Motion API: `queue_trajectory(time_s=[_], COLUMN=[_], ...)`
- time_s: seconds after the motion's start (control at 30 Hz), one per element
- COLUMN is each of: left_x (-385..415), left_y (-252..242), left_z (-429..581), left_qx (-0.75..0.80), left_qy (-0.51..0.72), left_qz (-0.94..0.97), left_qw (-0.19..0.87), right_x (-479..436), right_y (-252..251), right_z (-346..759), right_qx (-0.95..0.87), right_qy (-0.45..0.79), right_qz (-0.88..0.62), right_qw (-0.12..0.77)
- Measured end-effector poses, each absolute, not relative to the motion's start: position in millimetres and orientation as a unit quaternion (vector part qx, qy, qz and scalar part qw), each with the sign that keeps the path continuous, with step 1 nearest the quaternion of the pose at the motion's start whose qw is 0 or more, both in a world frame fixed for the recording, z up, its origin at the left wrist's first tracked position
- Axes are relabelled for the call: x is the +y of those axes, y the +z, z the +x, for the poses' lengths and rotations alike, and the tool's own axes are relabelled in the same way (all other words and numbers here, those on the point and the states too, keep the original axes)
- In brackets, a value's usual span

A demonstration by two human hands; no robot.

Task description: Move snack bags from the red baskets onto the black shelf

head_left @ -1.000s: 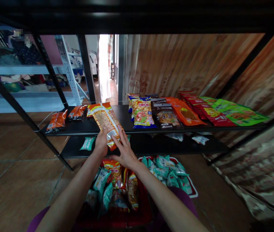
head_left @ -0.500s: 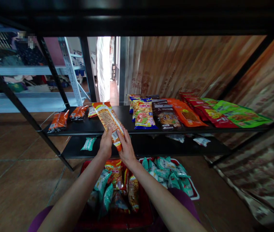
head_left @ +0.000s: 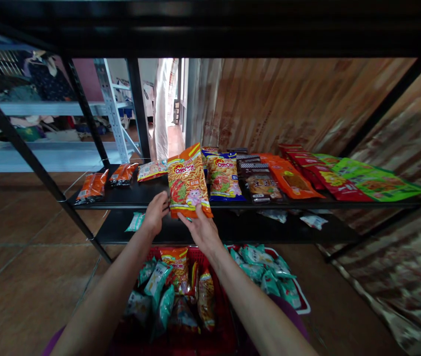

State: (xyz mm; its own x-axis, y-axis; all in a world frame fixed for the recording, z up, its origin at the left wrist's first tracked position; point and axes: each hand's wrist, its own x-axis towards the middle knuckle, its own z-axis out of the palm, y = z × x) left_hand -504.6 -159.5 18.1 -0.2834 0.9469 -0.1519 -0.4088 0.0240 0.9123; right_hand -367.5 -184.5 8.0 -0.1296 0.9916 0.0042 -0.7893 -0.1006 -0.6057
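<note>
An orange snack bag, its printed front facing me, stands nearly upright just above the front of the middle shelf. My right hand grips its lower edge, thumb on the front and fingers underneath. Beside the bag's left edge is my left hand, fingers loosely bent and apart; whether the fingertips touch the bag is hard to see. Just right of the orange bag, a blue-edged snack bag leans on the shelf. Behind and to the left lies a white-and-yellow bag.
The black shelf also carries dark potato-snack bags, orange, red and green packets. Below, a red basket holds mixed snack bags. A white basket of teal bags stands right of it. Black posts frame the rack.
The orange bag has turned from its back to its front and moved right, toward the blue-edged bag. My left hand has loosened from it; my right hand now holds its bottom edge.
</note>
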Motion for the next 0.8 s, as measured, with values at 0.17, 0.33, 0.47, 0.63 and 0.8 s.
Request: queue_trajectory(time_s=[0.17,0.33,0.47,0.63,0.8], left_x=[-153.8,-149.9,-136.2,-113.1,-86.3], left_y=[11.7,1.4,-1.5,5.9,17.7], left_z=[-511.6,-508.8,-511.2,-514.9,-507.7], left_qx=[0.355,0.368,0.401,0.417,0.420], left_qy=[0.600,0.615,0.618,0.609,0.619], left_qz=[0.307,0.286,0.281,0.286,0.294], left_qw=[0.648,0.636,0.616,0.611,0.595], right_x=[-184.5,-179.3,-171.0,-151.2,-130.3], right_y=[2.5,-21.2,-30.6,-32.8,-30.9], right_z=[-358.1,-356.7,-356.0,-353.5,-351.7], right_qx=[-0.192,-0.200,-0.222,-0.322,-0.530], right_qy=[0.783,0.763,0.692,0.552,0.350], right_qz=[-0.217,-0.308,-0.375,-0.442,-0.470], right_qw=[0.550,0.532,0.576,0.630,0.613])
